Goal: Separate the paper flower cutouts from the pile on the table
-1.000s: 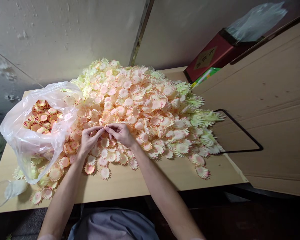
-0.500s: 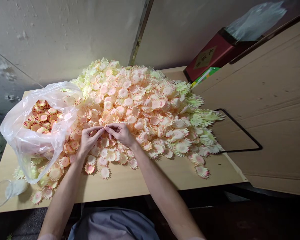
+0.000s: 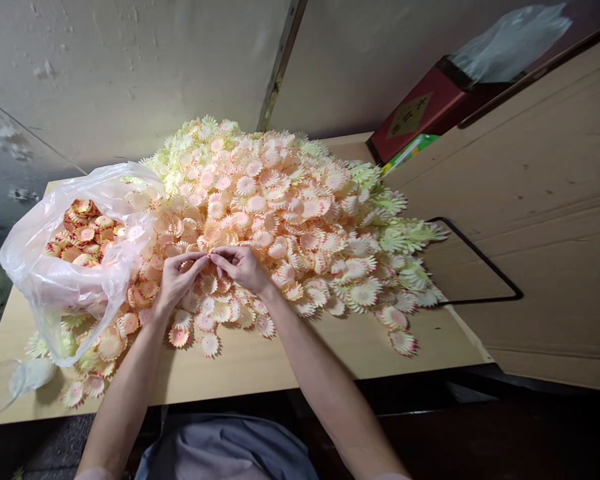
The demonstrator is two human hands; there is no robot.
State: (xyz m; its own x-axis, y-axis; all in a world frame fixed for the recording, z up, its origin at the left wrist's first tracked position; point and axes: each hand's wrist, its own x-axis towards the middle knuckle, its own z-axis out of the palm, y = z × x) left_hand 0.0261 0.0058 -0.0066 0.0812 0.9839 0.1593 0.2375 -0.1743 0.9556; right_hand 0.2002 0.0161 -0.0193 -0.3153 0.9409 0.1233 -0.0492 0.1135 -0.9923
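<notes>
My left hand (image 3: 179,275) and my right hand (image 3: 240,267) meet fingertip to fingertip over the near side of a big heap of artificial flower petals (image 3: 275,207). Both hands are pinched closed. Whatever lies between the fingertips is tiny and mostly hidden, with only a reddish speck showing. The petal pieces are round with fringed edges, pale pink, cream and light green, some tipped red. Left of my hands, an open clear plastic bag (image 3: 35,267) holds darker, red-edged flower pieces (image 3: 86,235). Several loose petals lie on the wood-coloured table just below my hands.
A clear cup (image 3: 3,387) lies on its side at the table's front left corner. On the right stand a large cardboard sheet (image 3: 540,220) and a bent black metal rod (image 3: 480,253). A red box (image 3: 420,110) is at the back right, against the wall.
</notes>
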